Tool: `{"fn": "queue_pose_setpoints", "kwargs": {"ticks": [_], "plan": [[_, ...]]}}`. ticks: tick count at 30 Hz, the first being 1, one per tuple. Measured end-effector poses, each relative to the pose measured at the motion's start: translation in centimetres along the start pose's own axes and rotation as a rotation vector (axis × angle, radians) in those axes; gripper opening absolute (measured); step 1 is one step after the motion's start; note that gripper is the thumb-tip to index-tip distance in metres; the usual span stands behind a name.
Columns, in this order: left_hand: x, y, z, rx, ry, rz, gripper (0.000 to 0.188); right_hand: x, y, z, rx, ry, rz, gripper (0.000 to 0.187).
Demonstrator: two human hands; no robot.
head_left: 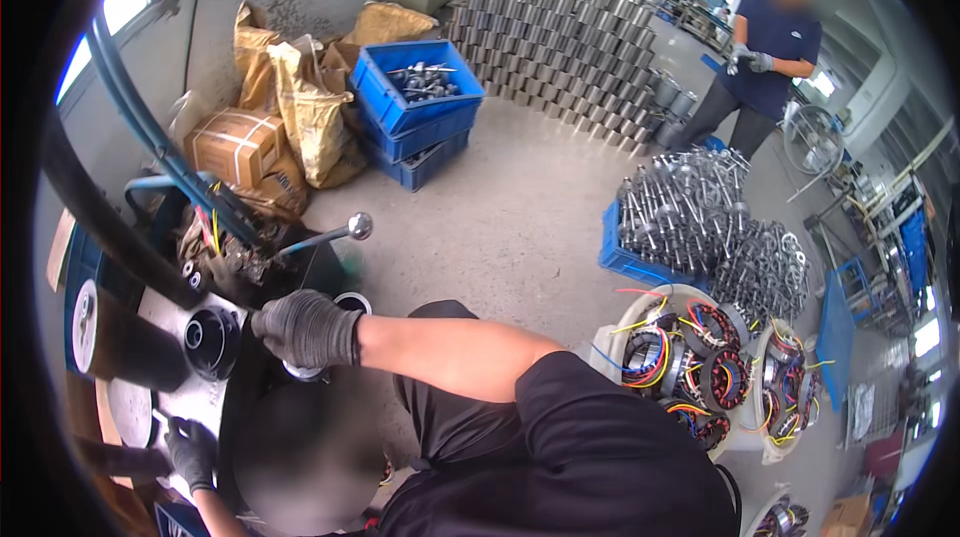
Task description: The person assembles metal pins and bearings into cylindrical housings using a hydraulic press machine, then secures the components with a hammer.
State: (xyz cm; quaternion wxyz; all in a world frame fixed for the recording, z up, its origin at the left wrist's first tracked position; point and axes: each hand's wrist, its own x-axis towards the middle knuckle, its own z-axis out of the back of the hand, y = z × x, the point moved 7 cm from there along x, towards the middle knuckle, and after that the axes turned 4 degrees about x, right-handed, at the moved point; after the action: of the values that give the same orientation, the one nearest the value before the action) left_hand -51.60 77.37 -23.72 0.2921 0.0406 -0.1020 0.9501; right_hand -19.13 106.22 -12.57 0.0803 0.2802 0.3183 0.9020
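Note:
My right hand (308,333), in a dark grey knit glove, is closed with the fingers curled at the front. What it grips is hidden, though a dark bar (120,227) comes down close to it. Just left of this hand a round black part with a ringed centre (208,342) sits on the pale machine table (212,399). My left hand (192,452), gloved alike, lies lower down on the table's edge, fingers stretched out. Beside it are a dark cylinder (125,459) and a larger dark cylinder with a pale end (130,342).
A ball-ended lever (325,235) juts out from the machine. Blue crates (415,102) hold metal parts beside sacks (305,107). Steel cylinders (560,37) are stacked behind. To the right are piled shafts (680,212) and tubs of wound stators (690,362). Another person (765,57) stands at the back right.

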Motion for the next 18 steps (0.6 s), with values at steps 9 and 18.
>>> {"fn": "queue_pose_setpoints", "kwargs": {"ticks": [9, 18], "plan": [[3.8, 21.6, -4.9, -0.430, -0.154, 0.104, 0.026, 0.1, 1.7, -1.4, -0.038, 0.135, 0.016, 0.034], [5.6, 15.7, -1.7, -0.878, -0.288, -0.017, 0.038, -0.8, 0.2, -3.6, -0.149, 0.329, -0.092, 0.081]]}}
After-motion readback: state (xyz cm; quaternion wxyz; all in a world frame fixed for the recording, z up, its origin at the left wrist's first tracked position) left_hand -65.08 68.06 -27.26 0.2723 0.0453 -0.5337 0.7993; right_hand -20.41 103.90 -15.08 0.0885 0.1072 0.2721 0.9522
